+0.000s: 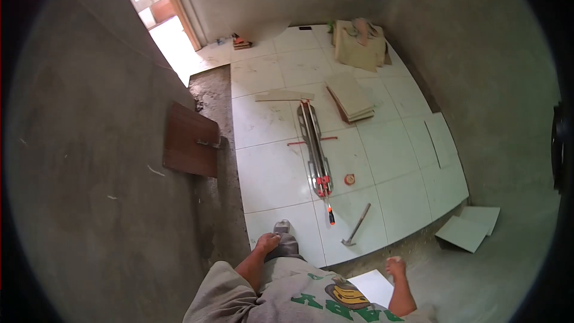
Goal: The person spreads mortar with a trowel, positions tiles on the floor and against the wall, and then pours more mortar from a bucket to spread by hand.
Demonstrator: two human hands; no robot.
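Observation:
My left hand (pixel 268 242) is beside my trouser leg, fingers curled, and no object shows in it. Low on the right, my right hand (pixel 395 265) hangs with its fingers folded in, above a white tile (pixel 372 288) partly hidden by my body. A manual tile cutter (pixel 314 146) with red fittings lies lengthwise on the tiled floor. The black-and-orange end of its handle (pixel 331 215) points toward me. Right of it are a red tape measure (pixel 350 179) and a hammer (pixel 357 225), head nearest me.
Stacked tiles (pixel 350 96) and a narrow strip (pixel 284 95) lie beyond the cutter. Loose tiles (pixel 463 233) rest at the right. A brown board (pixel 191 140) leans on the left wall near an untiled strip (pixel 212 96). Sacking (pixel 359 45) sits in the far corner; a doorway (pixel 170 36) opens far left.

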